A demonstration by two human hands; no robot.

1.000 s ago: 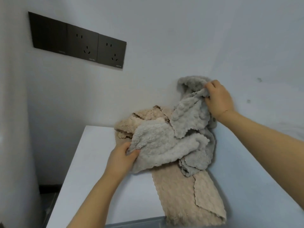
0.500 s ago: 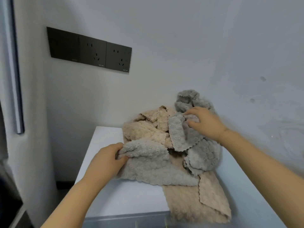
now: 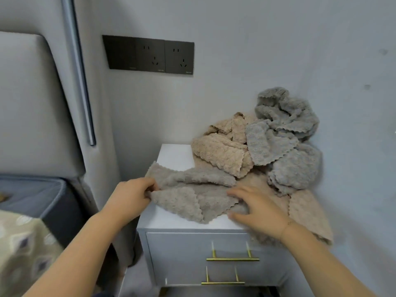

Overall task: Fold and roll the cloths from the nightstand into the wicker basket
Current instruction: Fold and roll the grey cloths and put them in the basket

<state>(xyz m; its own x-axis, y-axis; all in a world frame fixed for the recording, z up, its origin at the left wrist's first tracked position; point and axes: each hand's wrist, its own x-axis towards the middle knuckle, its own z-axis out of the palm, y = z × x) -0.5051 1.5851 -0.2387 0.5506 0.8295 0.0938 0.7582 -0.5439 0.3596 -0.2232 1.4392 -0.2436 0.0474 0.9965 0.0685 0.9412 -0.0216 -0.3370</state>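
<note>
My left hand (image 3: 130,196) pinches the edge of a grey-brown cloth (image 3: 188,196) lying on the nightstand (image 3: 175,156); my right hand (image 3: 257,207) rests flat on it, fingers loose. More cloths (image 3: 278,142) are heaped behind.

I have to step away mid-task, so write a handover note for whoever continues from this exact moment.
Left hand: pinches the left edge of the grey-brown cloth at the nightstand's front.
Right hand: fingers spread, resting on that cloth's right side; not clearly gripping.
Other cloths: a beige cloth and a grey cloth heaped at the back against the wall; another beige cloth hangs over the front right edge.
Done: one cloth drawn out, not yet flat.
Left: fold and roll every cloth. The wicker basket is out of view.
</note>
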